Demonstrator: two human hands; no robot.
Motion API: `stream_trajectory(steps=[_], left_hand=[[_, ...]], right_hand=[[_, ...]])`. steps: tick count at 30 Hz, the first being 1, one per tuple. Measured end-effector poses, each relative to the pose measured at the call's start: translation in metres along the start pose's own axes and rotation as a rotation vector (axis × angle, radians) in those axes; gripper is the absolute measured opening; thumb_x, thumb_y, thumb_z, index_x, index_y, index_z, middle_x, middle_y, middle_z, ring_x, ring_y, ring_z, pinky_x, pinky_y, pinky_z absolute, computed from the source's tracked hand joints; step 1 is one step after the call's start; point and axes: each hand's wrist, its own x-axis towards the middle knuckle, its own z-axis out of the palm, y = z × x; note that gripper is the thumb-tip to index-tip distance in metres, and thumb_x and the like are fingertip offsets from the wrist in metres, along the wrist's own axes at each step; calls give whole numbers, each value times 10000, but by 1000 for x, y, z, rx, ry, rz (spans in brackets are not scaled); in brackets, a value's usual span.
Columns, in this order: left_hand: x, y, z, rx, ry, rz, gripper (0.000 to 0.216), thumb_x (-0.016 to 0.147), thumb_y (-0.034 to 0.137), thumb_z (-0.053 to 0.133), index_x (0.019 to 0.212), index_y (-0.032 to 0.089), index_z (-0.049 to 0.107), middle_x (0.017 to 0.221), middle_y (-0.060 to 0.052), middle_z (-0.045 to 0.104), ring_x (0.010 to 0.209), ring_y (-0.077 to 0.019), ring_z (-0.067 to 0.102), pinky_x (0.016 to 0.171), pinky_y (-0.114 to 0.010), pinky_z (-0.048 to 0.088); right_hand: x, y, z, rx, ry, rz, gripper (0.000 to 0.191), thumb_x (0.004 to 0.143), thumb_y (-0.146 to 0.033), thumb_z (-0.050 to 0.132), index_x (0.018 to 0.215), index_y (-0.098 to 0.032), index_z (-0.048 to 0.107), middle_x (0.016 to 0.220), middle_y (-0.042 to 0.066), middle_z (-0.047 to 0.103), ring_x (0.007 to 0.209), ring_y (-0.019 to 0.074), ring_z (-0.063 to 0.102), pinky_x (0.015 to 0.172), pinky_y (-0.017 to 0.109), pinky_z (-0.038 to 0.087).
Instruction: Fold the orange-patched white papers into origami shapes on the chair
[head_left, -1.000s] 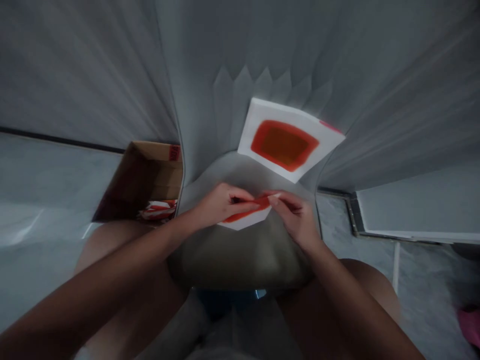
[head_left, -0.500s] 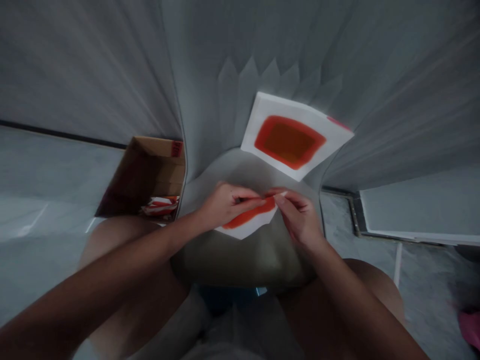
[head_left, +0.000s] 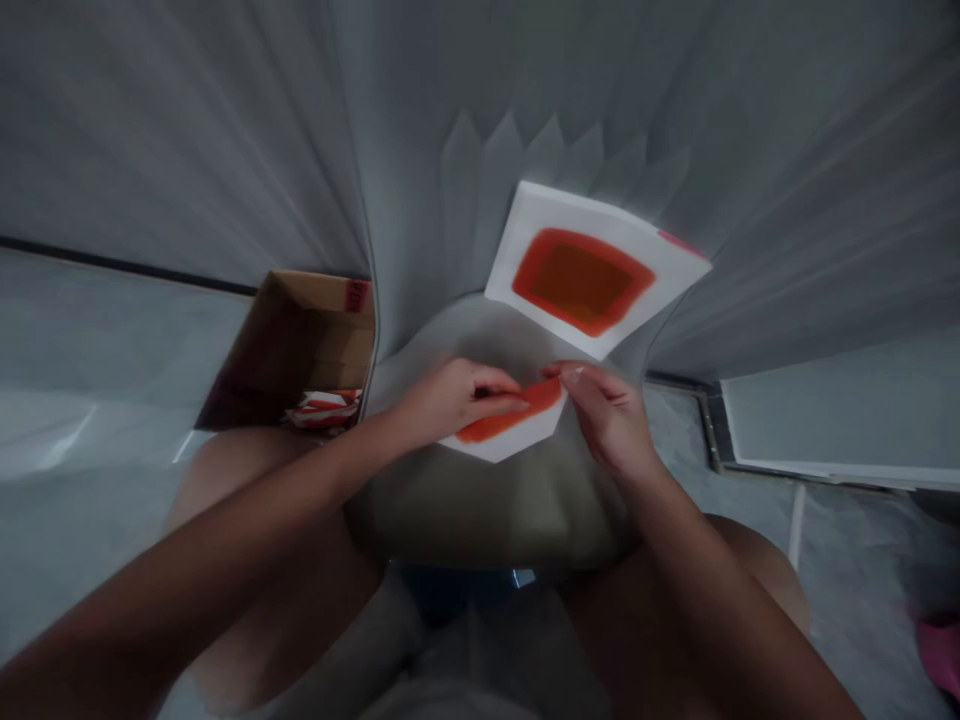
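Observation:
Between my hands is a folded white paper piece with an orange print, held just above a grey padded surface. My left hand is closed on its left part, with thumb and fingers along the upper edge. My right hand pinches the upper right corner between thumb and fingertips. The upper edge is partly hidden by the fingers. Just beyond, a stack of white sheets printed with an orange-brown square lies on the grey surface, touched by neither hand.
An open cardboard box stands at the left, with red-and-white paper pieces inside. Behind the stack, several pointed grey shapes show in a row. Grey curtain-like cloth rises on both sides. A pink item lies at the lower right.
Both hands have moved slightly up and to the right with the paper piece. My right hand has shifted a little further from the left, still pinching the corner.

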Motion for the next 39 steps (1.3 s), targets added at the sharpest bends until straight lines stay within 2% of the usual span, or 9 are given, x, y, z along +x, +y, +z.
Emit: stream_trajectory(steps=[5, 10, 17, 27, 34, 39], left_hand=[[1, -2, -1, -77, -46, -45, 217, 876, 434, 753, 921, 242, 843, 836, 1, 800, 717, -157, 659, 629, -246, 442], [4, -7, -4, -140, -98, -62, 242, 839, 451, 790, 892, 220, 836, 788, -10, 778, 688, -155, 645, 578, -245, 424], [3, -11, -3, -65, -208, -149, 284, 827, 458, 788, 881, 180, 814, 785, -12, 761, 705, -142, 613, 614, -239, 408], [4, -12, 0, -130, -198, -149, 314, 820, 487, 783, 868, 178, 811, 774, -3, 716, 715, -137, 585, 633, -249, 389], [3, -15, 2, -199, -214, -234, 340, 739, 488, 856, 856, 173, 811, 754, -17, 729, 675, -144, 612, 595, -249, 398], [3, -15, 2, -256, -285, -206, 338, 768, 496, 841, 819, 165, 795, 722, -33, 727, 661, -140, 618, 601, -250, 417]], right_hand=[[4, 1, -3, -33, 14, 23, 163, 845, -510, 808, 851, -349, 832, 1001, -6, 813, 1035, 224, 737, 966, 394, 571], [9, 2, -7, -17, 15, 31, 173, 830, -517, 823, 840, -344, 835, 960, -8, 815, 1017, 235, 744, 943, 395, 573], [17, 0, -17, -47, 79, -19, 239, 833, -540, 809, 853, -303, 827, 953, 11, 813, 1003, 238, 744, 953, 407, 569], [26, -3, -28, 9, 100, -12, 213, 829, -519, 822, 831, -306, 821, 904, 10, 794, 968, 231, 733, 967, 419, 548], [30, -3, -31, -18, 123, -19, 220, 826, -508, 816, 817, -288, 811, 894, 22, 791, 978, 242, 728, 978, 441, 542], [34, -1, -34, -40, 167, -44, 208, 827, -500, 813, 804, -294, 806, 883, 20, 791, 1019, 248, 723, 989, 448, 540]])
